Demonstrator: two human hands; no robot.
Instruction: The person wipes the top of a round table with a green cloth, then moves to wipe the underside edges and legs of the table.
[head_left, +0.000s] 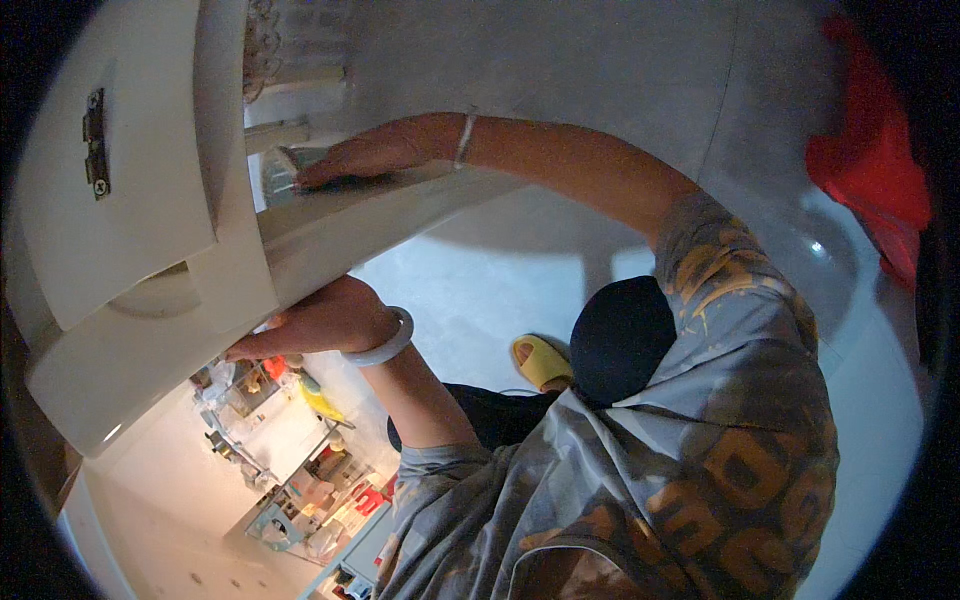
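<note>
My left hand (325,322), with a pale bangle at its wrist, is curled against the lower edge of a white door-like panel (330,230); part of its fingers is hidden behind that edge. Higher up, my right hand (375,155) reaches across to the panel's far side. Its fingers are closed on a flat, greyish-green, partly see-through thing (282,172), blurred, whose kind I cannot make out. This thing lies close to the white frame. A metal latch (95,145) with a screw is fixed on the panel's left part.
A lace-like trim (262,50) and pale slats hang beside the panel. Below left, a brightly lit room holds a cluttered shelf (290,510). A red cloth or bag (875,150) is at the far right. A yellow slipper (541,362) is on the pale floor (470,290).
</note>
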